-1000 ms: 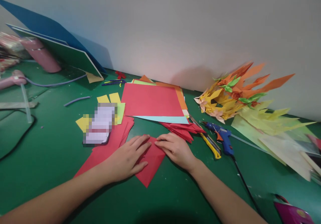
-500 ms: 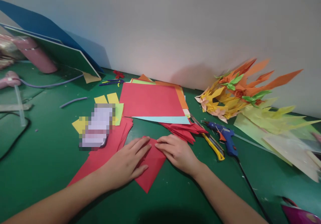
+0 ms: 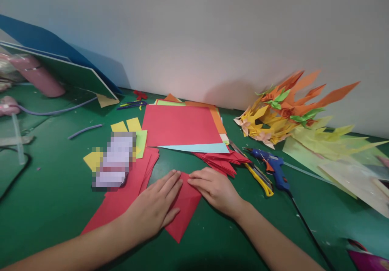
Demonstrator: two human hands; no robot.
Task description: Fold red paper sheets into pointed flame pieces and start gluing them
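Note:
A folded piece of red paper (image 3: 187, 202) lies on the green table with one corner pointing toward me. Across its left side rests my left hand (image 3: 156, 200), fingers stretched flat and thumb apart, pressing on the paper. My right hand (image 3: 214, 188) has its fingers bent together over the paper's upper right edge; its thumb is mostly hidden beneath. The fingertips of both hands are close together near the top corner. Beside my left forearm lie red paper sheets (image 3: 121, 206). Several folded red pieces (image 3: 219, 159) are stacked beyond my right hand.
Red sheets (image 3: 182, 123) top a coloured paper pile. A phone (image 3: 115, 159) lies left, near yellow paper (image 3: 133, 124). Rightward are a yellow utility knife (image 3: 259, 178), a blue glue gun (image 3: 273, 165) and orange-yellow paper flowers (image 3: 285, 109). A pink bottle (image 3: 41, 76) leans by boards (image 3: 82, 74).
The view has tilted slightly, so most things sit a little lower. Both hands remain on the red paper in nearly the same pose.

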